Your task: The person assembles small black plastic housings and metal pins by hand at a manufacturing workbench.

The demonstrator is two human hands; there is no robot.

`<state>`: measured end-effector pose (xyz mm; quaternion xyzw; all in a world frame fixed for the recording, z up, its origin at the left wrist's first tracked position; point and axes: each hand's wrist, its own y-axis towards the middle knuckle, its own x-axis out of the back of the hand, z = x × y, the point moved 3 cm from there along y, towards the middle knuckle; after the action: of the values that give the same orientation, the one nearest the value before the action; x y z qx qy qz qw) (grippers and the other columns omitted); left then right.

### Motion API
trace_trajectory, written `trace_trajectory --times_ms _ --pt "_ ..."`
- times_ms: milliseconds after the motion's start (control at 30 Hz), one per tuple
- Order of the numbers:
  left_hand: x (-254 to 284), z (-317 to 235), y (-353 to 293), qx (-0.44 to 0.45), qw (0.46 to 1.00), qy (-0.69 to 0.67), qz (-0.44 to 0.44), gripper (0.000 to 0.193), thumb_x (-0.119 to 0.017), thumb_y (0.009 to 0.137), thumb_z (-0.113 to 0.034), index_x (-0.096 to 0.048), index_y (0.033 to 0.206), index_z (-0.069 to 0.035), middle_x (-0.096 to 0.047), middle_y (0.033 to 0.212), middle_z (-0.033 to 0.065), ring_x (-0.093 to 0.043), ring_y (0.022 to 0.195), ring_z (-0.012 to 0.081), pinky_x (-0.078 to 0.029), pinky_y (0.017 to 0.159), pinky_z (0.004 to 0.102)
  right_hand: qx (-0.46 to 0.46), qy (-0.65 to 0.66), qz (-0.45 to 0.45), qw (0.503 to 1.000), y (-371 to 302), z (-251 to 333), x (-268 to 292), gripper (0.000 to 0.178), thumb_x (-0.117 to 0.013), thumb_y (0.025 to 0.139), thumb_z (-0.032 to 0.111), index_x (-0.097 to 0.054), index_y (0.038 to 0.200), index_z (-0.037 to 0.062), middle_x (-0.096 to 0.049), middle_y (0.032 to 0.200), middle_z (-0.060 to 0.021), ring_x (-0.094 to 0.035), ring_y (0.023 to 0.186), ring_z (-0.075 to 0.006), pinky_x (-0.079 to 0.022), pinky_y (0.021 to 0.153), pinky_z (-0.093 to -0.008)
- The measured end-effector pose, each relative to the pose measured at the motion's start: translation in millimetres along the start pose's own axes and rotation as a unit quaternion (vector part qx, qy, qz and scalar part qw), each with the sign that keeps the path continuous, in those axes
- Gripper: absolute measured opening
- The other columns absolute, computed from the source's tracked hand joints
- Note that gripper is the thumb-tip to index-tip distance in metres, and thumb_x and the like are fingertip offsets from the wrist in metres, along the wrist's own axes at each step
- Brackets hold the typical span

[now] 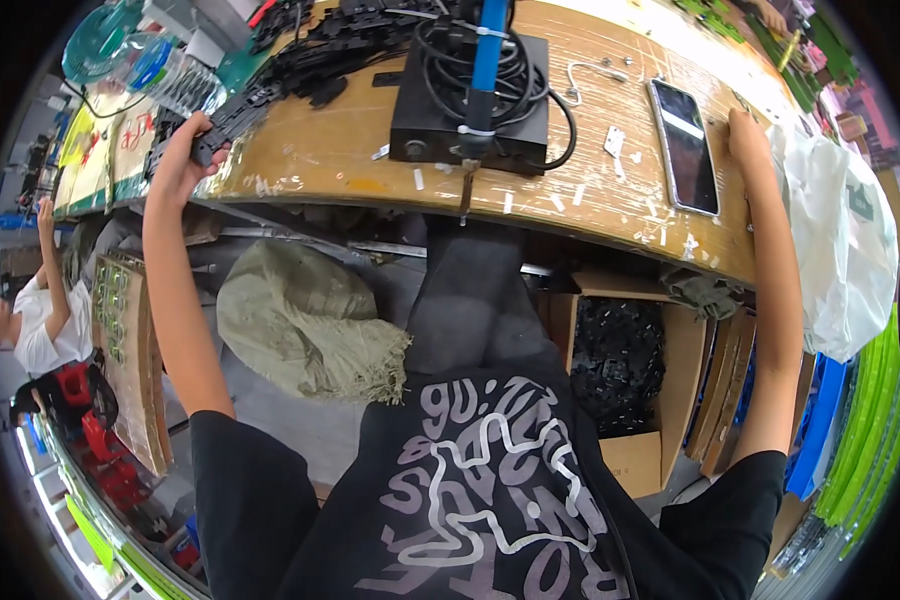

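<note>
At the left of the table my left hand [182, 160] is closed on a black plastic part [206, 150], its fingers curled over it. More black plastic parts [245, 110] lie right beside and beyond that hand. My right hand [750, 142] rests at the table's right side, just right of a phone [686, 148] with a dark screen. Its fingers are bent together, and whatever they may hold is hidden. A white plastic bag [835, 235] hangs close to my right forearm.
Mid-table, a black box [418, 125] carries coiled cable, with a blue-handled, metal-tipped tool [487, 60] upright before it. A water bottle [175, 78] lies far left. Below are a cardboard box [635, 465] of black pieces and a green cloth sack [295, 310]. Another person [48, 320] is at left.
</note>
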<state>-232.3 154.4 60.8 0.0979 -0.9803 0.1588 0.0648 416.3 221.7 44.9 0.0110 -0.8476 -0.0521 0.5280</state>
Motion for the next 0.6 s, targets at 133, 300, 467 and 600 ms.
trace_trajectory --times_ms 133,300,467,600 --pt "4.6 21.0 -6.5 0.042 0.995 -0.082 0.036 0.019 -0.048 0.078 -0.022 -0.045 0.08 -0.003 -0.055 0.069 0.0106 -0.052 0.05 0.0127 -0.045 0.043 0.0217 0.002 0.026 -0.053 0.998 8.6 -4.2 -13.9 0.011 -0.04 0.076 0.003 -0.051 0.078 0.0001 -0.057 0.083 -0.0208 -0.056 0.08 -0.0361 -0.045 0.067 -0.0429" --pt "-5.0 45.2 -39.8 -0.038 0.981 -0.19 -0.029 0.021 -0.049 0.081 -0.021 -0.049 0.086 0.0 -0.055 0.074 0.009 -0.055 0.058 0.0145 -0.049 0.049 0.0239 -0.023 -0.001 -0.053 0.998 7.8 -2.6 -11.0 0.014 -0.042 0.076 0.003 -0.055 0.082 0.0035 -0.058 0.086 -0.0181 -0.058 0.08 -0.0326 -0.047 0.068 -0.0406" --pt "-53.3 45.6 -98.9 -0.153 0.953 -0.248 -0.081 0.018 -0.05 0.083 -0.018 -0.05 0.091 -0.001 -0.056 0.079 0.0077 -0.057 0.068 0.0162 -0.049 0.061 0.0261 -0.018 0.066 -0.174 0.982 -6.8 0.1 12.6 0.01 -0.044 0.073 0.0 -0.052 0.078 0.0006 -0.058 0.082 -0.018 -0.057 0.074 -0.0326 -0.046 0.064 -0.0404" --pt "-112.5 43.2 -141.9 -0.136 0.955 -0.263 0.012 0.025 -0.049 0.08 -0.013 -0.045 0.101 0.0 -0.054 0.088 0.0106 -0.057 0.074 0.0197 -0.049 0.064 0.0305 -0.014 0.257 -0.238 0.937 -55.1 12.9 54.3 0.006 -0.05 0.074 0.001 -0.053 0.078 -0.0014 -0.059 0.077 -0.0161 -0.058 0.069 -0.0283 -0.045 0.063 -0.0345"
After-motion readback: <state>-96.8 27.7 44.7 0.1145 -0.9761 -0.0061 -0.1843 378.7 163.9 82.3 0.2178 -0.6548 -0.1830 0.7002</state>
